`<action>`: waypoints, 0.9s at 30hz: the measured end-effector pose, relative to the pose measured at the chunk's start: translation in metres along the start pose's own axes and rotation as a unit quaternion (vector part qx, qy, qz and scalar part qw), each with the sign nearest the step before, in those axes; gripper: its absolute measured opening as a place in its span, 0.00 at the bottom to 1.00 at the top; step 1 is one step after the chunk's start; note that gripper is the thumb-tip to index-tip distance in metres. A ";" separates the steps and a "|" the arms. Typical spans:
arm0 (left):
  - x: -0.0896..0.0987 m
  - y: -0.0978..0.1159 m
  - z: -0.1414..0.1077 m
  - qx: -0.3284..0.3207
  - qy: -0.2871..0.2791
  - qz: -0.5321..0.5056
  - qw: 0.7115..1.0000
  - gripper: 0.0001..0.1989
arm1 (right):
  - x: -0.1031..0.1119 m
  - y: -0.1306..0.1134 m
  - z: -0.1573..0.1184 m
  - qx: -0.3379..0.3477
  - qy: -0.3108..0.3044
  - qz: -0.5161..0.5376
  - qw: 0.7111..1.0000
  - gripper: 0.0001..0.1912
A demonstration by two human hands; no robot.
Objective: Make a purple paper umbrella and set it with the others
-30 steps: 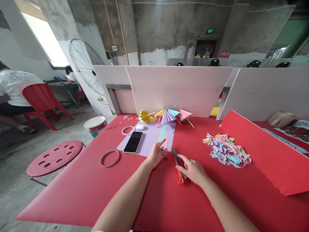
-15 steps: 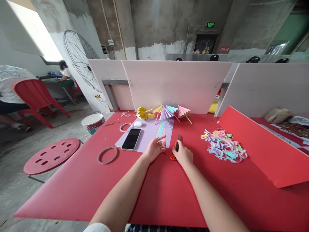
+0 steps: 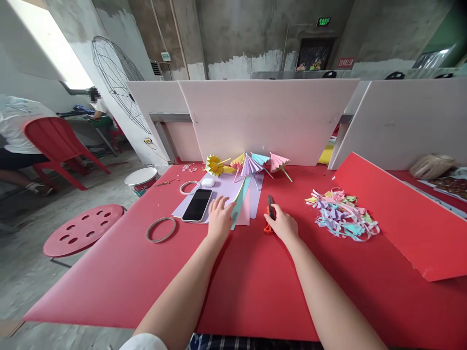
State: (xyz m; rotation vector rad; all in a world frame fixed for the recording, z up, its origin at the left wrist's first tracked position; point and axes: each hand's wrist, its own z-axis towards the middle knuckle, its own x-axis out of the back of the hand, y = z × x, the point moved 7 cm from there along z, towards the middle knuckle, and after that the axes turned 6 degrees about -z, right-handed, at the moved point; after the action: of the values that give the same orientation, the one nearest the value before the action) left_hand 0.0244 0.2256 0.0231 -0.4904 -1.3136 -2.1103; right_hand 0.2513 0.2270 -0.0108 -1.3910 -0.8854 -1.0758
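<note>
My left hand is over the near edge of the paper pile, fingers spread and palm down, right beside a phone. By its thumb lie a blue paper strip and a pink paper piece on a lilac sheet. The fingers of my right hand are closed at the side of scissors with orange handles and dark blades, which lie on the red tabletop pointing away. Small folded paper umbrellas stand behind the sheet, with a yellow one to their left.
A heap of coloured paper scraps lies to the right, before a raised red board. Two tape rings and a white earbud case are on the left. Pale panels close off the back. A red stool stands beyond the left edge.
My left hand has moved left and turned palm down, uncovering more of the paper strips. My right hand and the scissors have shifted slightly. The camera view has tilted a little.
</note>
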 end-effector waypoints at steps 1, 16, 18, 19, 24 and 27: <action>0.008 -0.004 0.001 0.006 0.011 0.026 1.000 0.16 | 0.000 0.000 0.000 0.001 -0.001 0.002 1.000 0.24; 0.031 -0.030 0.003 0.077 0.026 0.122 0.989 0.09 | 0.027 -0.008 -0.011 0.013 0.112 0.006 0.994 0.25; 0.026 -0.028 0.000 0.061 0.010 0.111 0.992 0.09 | 0.029 -0.034 -0.019 0.079 0.133 0.024 0.988 0.21; 0.023 -0.026 -0.002 0.050 -0.003 0.106 0.993 0.09 | 0.026 -0.049 -0.022 0.111 0.125 0.028 0.986 0.18; 0.011 -0.020 -0.011 -0.008 -0.081 0.100 0.992 0.13 | -0.011 -0.112 -0.033 0.170 0.056 0.046 0.983 0.09; 0.010 -0.022 -0.013 -0.024 -0.113 0.111 0.987 0.12 | -0.025 -0.123 -0.036 0.159 0.047 0.082 0.983 0.12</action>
State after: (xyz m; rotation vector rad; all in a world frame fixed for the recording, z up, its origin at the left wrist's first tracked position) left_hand 0.0024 0.2186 0.0081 -0.8773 -1.2669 -1.9471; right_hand 0.1232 0.2063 0.0022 -1.1168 -0.8178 -0.8276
